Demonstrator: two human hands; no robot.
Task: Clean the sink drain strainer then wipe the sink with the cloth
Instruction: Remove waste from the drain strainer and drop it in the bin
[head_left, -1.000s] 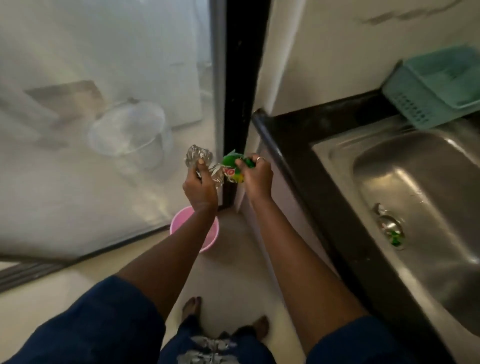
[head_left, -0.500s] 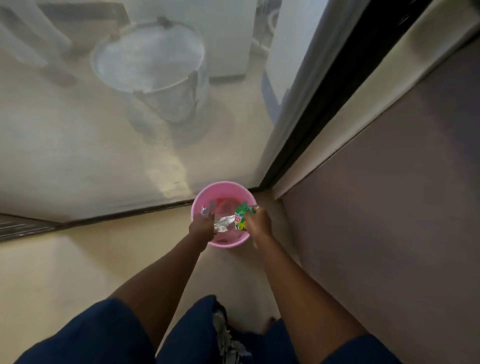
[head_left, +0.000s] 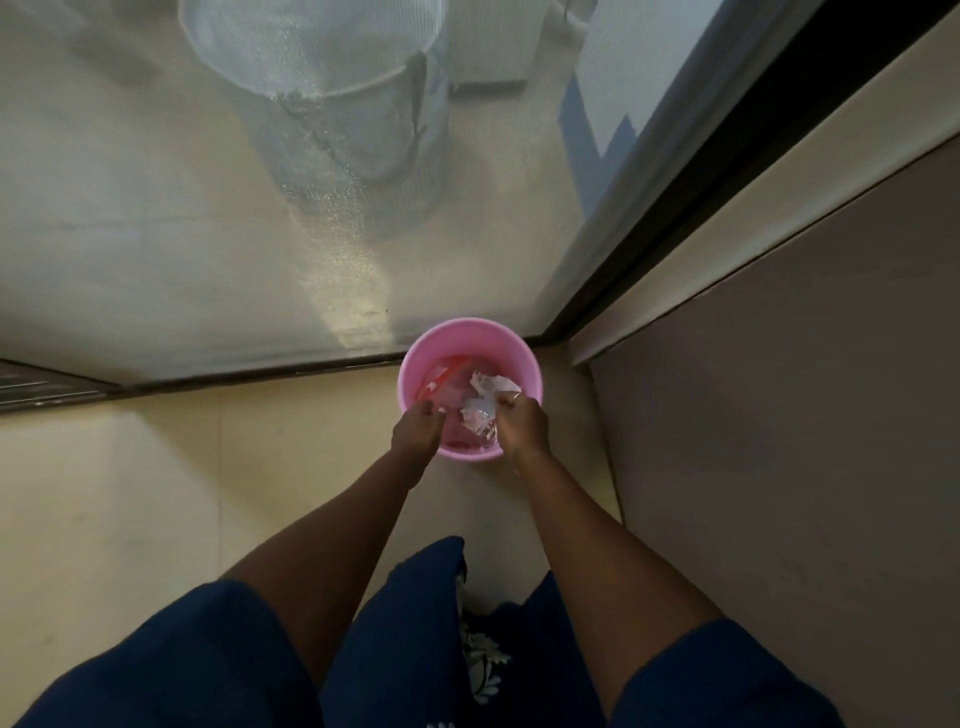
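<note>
I am looking straight down at a small pink bin (head_left: 511, 347) on the floor. My left hand (head_left: 415, 430) hovers over the bin's near left rim with its fingers curled and nothing visible in them. Over the near right rim, my right hand (head_left: 523, 425) pinches a crumpled silver-white wrapper (head_left: 480, 410) that hangs inside the bin. Red scraps (head_left: 441, 376) lie at the bottom. The sink, the drain strainer and the cloth are out of view.
A glass door (head_left: 208, 249) with a dark track runs behind the bin, and a pale bucket (head_left: 332, 78) shows through it. A brown cabinet side (head_left: 779, 441) stands at the right. Cream floor tiles (head_left: 130, 493) spread to the left.
My view dropped from the sink counter to the floor. Both hands went down from chest height into the pink bin. The left hand let go of the wrapper, and the green packet is gone from sight.
</note>
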